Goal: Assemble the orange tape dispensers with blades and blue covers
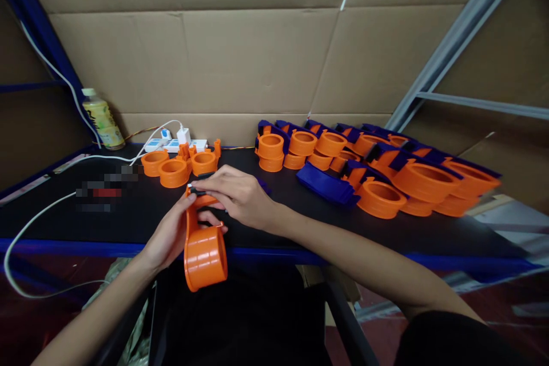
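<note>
My left hand (pixel 171 234) grips an orange plastic part (pixel 205 256), a ribbed ring with an upright arm, held over the table's front edge. My right hand (pixel 240 197) is closed over the top of that arm, its fingertips pinching a small black piece (pixel 198 189) against it. Both hands touch the same part. Behind them on the black table (pixel 128 211) lie a few bare orange rings (pixel 174 172).
A long row of orange rings fitted with blue pieces (pixel 386 168) fills the table's right half. A white power strip (pixel 175 144) with cables and a drink bottle (pixel 102 119) stand at the back left. Cardboard walls enclose the table; a grey metal frame (pixel 446 51) rises at right.
</note>
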`<state>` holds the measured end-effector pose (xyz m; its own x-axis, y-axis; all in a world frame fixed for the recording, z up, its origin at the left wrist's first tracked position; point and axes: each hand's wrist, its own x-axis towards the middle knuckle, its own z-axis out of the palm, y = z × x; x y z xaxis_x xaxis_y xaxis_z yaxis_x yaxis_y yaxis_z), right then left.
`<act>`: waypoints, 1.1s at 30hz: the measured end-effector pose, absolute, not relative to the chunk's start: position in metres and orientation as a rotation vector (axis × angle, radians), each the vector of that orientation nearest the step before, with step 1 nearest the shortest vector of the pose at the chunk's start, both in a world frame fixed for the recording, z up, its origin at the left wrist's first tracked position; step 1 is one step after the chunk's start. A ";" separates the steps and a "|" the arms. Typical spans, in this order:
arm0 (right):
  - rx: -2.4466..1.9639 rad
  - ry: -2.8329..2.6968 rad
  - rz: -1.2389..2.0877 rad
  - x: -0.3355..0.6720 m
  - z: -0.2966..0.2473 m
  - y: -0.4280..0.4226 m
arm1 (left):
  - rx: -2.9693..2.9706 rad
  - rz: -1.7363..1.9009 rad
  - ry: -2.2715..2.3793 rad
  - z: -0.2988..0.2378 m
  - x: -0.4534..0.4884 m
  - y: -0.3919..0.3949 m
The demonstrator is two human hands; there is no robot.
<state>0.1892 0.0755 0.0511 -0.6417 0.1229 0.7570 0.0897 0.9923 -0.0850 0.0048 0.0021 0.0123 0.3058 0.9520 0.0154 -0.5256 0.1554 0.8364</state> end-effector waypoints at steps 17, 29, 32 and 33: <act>-0.137 -2.201 -0.083 0.196 0.055 0.062 | 0.774 1.038 0.563 0.014 -0.015 0.012; -0.837 -2.577 -0.037 0.215 0.047 0.121 | 0.684 1.139 0.575 0.021 -0.012 0.012; -0.875 -2.627 -0.023 0.213 0.040 0.124 | 0.685 1.148 0.567 0.020 -0.010 0.010; -0.886 -2.627 -0.021 0.212 0.039 0.124 | 0.687 1.156 0.560 0.021 -0.009 0.010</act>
